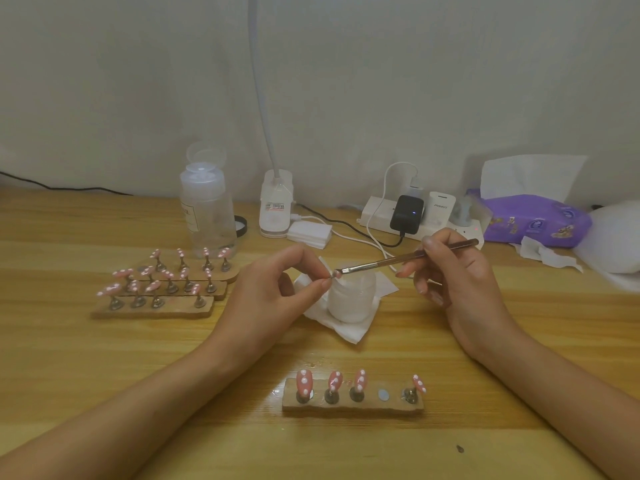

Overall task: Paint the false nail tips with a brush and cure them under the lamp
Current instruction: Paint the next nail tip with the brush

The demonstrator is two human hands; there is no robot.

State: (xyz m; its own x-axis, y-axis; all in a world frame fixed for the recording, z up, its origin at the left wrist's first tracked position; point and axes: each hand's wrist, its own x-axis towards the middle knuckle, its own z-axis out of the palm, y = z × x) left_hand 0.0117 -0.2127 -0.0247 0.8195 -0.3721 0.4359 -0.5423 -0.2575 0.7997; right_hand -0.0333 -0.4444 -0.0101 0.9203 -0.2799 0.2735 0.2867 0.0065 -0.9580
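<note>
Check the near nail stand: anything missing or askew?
On the near stand, the fourth slot from the left holds no tip, and the rightmost tip leans right while the others stand upright.

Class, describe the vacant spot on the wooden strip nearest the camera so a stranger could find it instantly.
Start at the wooden table and find the short wooden strip lying alone at its near edge, between the person's forearms. Fourth from the left is a bare silver disc. Its four neighbours each carry a pink, white-dotted nail tip on a stand; this one carries nothing.
</note>
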